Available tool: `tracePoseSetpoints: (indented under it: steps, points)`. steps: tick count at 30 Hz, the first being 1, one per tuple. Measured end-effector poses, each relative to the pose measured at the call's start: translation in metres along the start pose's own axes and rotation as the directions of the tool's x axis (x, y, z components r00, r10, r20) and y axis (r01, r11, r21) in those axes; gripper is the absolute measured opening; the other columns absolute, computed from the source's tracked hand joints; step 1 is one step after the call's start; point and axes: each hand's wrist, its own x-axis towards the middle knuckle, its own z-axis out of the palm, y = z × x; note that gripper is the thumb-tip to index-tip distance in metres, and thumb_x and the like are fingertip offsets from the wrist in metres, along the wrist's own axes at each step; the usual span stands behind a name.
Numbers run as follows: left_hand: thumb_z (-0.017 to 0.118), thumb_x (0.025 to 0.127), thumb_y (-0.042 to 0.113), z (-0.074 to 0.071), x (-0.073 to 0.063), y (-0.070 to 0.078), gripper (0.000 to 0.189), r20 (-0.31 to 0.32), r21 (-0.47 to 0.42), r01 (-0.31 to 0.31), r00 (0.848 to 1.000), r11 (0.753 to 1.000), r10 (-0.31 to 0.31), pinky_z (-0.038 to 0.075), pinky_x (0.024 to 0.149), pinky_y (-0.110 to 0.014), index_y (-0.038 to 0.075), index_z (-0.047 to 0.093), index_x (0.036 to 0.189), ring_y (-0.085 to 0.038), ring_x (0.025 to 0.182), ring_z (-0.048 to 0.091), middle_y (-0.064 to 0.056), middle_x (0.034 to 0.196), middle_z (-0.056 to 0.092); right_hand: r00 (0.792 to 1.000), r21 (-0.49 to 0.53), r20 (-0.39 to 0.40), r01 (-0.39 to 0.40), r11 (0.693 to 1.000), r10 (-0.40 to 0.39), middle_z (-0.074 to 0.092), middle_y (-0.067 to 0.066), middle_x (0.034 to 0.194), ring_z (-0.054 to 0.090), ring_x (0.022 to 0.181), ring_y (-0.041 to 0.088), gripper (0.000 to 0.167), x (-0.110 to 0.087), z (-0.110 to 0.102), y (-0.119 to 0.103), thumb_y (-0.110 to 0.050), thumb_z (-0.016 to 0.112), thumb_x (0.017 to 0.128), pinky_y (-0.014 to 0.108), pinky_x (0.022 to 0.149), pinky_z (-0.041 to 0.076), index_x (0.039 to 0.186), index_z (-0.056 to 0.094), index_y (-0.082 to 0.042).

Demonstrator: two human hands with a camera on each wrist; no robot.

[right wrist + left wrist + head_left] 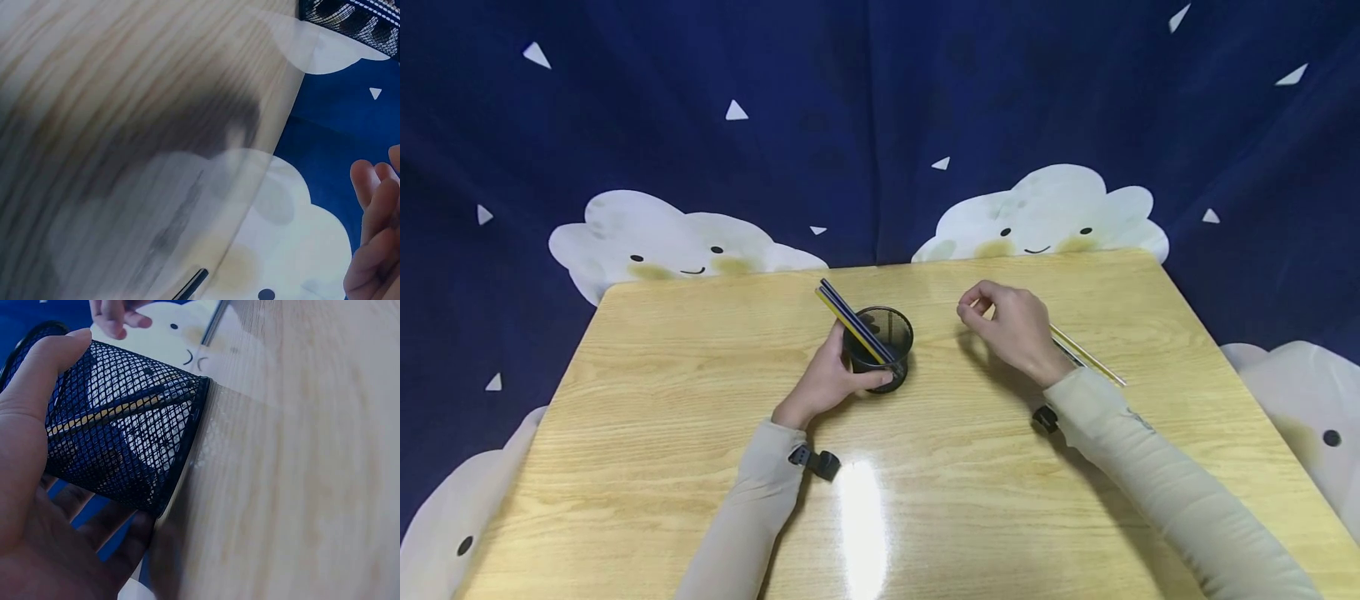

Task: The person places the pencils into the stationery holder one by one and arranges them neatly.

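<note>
A black mesh pen cup (pixel 898 327) stands on the table, and my left hand (pixel 829 377) grips its side, thumb across the front and fingers behind. Several dark and yellow striped pencils (pixel 850 320) lean in it toward the upper left; one pencil (pixel 119 411) shows through the mesh in the left wrist view. To the right of the cup, my right hand (pixel 1013 329) is raised over the table with fingers loosely bent and nothing visible in them. Partly hidden behind that hand and wrist, a yellow-and-white striped pencil (pixel 1093 360) and a dark one lie on the table.
The light wooden table (pixel 700 433) ends at a dark blue curtain (pixel 775 50) printed with white clouds and triangles. Black straps with small devices sit on both wrists. A bright light reflection (pixel 861 517) lies on the tabletop near the front.
</note>
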Motion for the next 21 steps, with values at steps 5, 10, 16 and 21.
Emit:
tracePoseSetpoints:
  steps: [5,10,16,21]
  points:
    - [0.096,0.083,0.006,0.001,-0.001,-0.001,0.095,-0.004,0.002,0.009,1.000,1.000,-0.009,0.029,0.125,-0.050,0.011,0.040,0.160,-0.033,0.142,0.050,-0.017,0.141,0.063,1.000,-0.025,0.007,-0.008,1.000,0.008,0.074,-0.002,0.083,0.054,0.055,0.013,0.014,-0.003,-0.002,0.006,-0.025,0.070,0.100,0.041,0.062,0.042,0.099,0.078,-0.013]
    - [0.097,0.083,0.008,0.001,-0.001,-0.001,0.096,-0.004,0.013,0.011,1.000,1.000,-0.011,0.029,0.125,-0.050,0.013,0.040,0.160,-0.031,0.143,0.050,-0.015,0.143,0.062,1.000,-0.057,0.020,-0.011,0.998,0.012,0.073,-0.002,0.082,0.053,0.056,0.014,0.014,-0.007,-0.004,0.015,-0.024,0.070,0.100,0.042,0.061,0.042,0.099,0.078,-0.013]
    - [0.097,0.082,0.008,0.000,-0.001,-0.001,0.101,0.006,0.020,-0.003,1.000,1.000,0.002,0.029,0.125,-0.052,0.009,0.036,0.163,-0.031,0.145,0.048,-0.013,0.148,0.059,0.999,-0.088,0.041,-0.012,0.996,0.016,0.074,-0.001,0.083,0.057,0.060,0.015,0.013,-0.012,-0.006,0.023,-0.023,0.070,0.101,0.043,0.061,0.045,0.099,0.078,-0.012]
    - [0.097,0.083,0.009,0.000,-0.002,-0.001,0.101,0.006,0.021,0.003,1.000,1.000,-0.003,0.028,0.126,-0.053,0.010,0.036,0.163,-0.031,0.147,0.046,-0.013,0.149,0.058,0.998,-0.116,0.053,-0.010,0.993,0.016,0.074,-0.001,0.083,0.056,0.060,0.015,0.012,-0.014,-0.009,0.028,-0.023,0.071,0.101,0.042,0.059,0.045,0.099,0.078,-0.013]
